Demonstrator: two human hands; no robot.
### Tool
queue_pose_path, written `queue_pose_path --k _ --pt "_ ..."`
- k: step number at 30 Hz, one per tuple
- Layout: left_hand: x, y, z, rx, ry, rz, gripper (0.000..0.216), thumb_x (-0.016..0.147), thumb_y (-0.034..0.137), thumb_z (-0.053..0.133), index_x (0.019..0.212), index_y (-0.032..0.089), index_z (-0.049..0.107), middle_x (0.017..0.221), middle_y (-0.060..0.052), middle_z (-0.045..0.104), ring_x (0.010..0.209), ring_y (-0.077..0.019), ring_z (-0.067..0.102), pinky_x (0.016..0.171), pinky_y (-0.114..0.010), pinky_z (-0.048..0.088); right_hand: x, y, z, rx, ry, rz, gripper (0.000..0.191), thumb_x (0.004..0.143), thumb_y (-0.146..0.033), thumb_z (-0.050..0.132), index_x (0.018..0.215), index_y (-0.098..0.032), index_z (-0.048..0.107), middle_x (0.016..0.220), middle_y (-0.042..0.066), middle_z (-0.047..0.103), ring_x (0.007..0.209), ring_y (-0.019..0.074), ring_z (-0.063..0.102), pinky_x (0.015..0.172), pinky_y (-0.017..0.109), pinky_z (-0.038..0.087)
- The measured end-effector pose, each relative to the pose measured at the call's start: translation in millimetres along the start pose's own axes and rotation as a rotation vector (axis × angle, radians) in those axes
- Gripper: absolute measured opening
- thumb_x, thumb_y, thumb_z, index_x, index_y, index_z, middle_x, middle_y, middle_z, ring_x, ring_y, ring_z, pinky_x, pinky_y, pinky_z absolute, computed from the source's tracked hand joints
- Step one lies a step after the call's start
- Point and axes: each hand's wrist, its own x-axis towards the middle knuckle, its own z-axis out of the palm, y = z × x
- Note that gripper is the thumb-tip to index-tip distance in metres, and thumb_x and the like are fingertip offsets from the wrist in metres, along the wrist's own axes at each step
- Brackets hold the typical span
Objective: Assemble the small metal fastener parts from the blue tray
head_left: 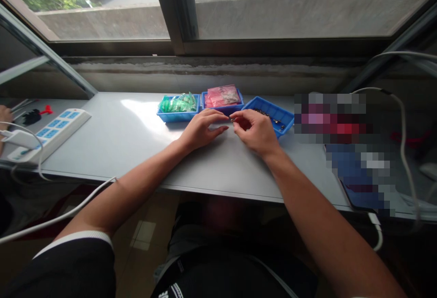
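Note:
My left hand (201,128) and my right hand (254,129) rest on the grey table (136,143), fingertips meeting over a small dark part (232,119) pinched between them. Both hands are curled; the part is too small to name. Just behind them stand three blue trays: one (177,116) with green packets, one (222,107) with pink bags, and one (273,111) tilted to the right with small dark pieces inside.
A white power strip (51,132) with blue sockets lies at the left, its white cable (68,211) hanging down. Another person's hand (4,116) shows at the far left. A blurred area and white cables fill the right. A window wall stands behind.

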Motion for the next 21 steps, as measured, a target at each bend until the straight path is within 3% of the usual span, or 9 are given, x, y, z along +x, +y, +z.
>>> queue_pose_path --k 6,12,18,21 --pt "-2.8 -7.2 -4.1 -0.013 -0.179 -0.053 0.020 0.102 0.025 0.072 0.116 0.022 0.086 0.126 -0.011 0.082 0.117 -0.0258 0.078 0.106 -0.040 0.061 1.8 -7.7 -20.9 -0.230 0.180 -0.086 0.026 0.097 -0.017 0.061 0.110 -0.026 0.080 0.105 0.008 0.074 0.095 0.0259 0.068 0.093 0.042 0.059" --pt "-3.2 -9.3 -4.4 -0.012 -0.201 -0.059 0.022 0.100 0.015 0.067 0.110 0.021 0.086 0.110 -0.008 0.085 0.101 -0.0233 0.080 0.095 -0.034 0.063 2.5 5.9 -23.7 -0.383 0.258 -0.033 0.026 0.093 -0.010 0.062 0.102 -0.023 0.082 0.110 0.013 0.071 0.115 0.0354 0.061 0.106 0.055 0.053" --pt "-0.3 -3.9 0.2 -0.097 0.015 0.028 0.017 0.102 0.014 0.072 0.113 0.020 0.083 0.116 -0.009 0.083 0.105 -0.0211 0.080 0.095 -0.033 0.063 1.5 -1.3 -9.8 -0.267 0.172 -0.257 0.027 0.098 -0.010 0.056 0.106 -0.021 0.079 0.106 0.010 0.075 0.105 0.0272 0.067 0.099 0.044 0.057" --pt "2.8 3.4 0.8 -0.130 0.112 0.047 0.016 0.102 0.017 0.074 0.116 0.021 0.082 0.121 -0.011 0.081 0.110 -0.0219 0.079 0.099 -0.034 0.064 0.2 -6.3 0.6 -0.154 0.111 -0.255 0.022 0.099 -0.014 0.058 0.108 -0.019 0.077 0.103 0.008 0.077 0.092 0.0226 0.071 0.087 0.037 0.059"
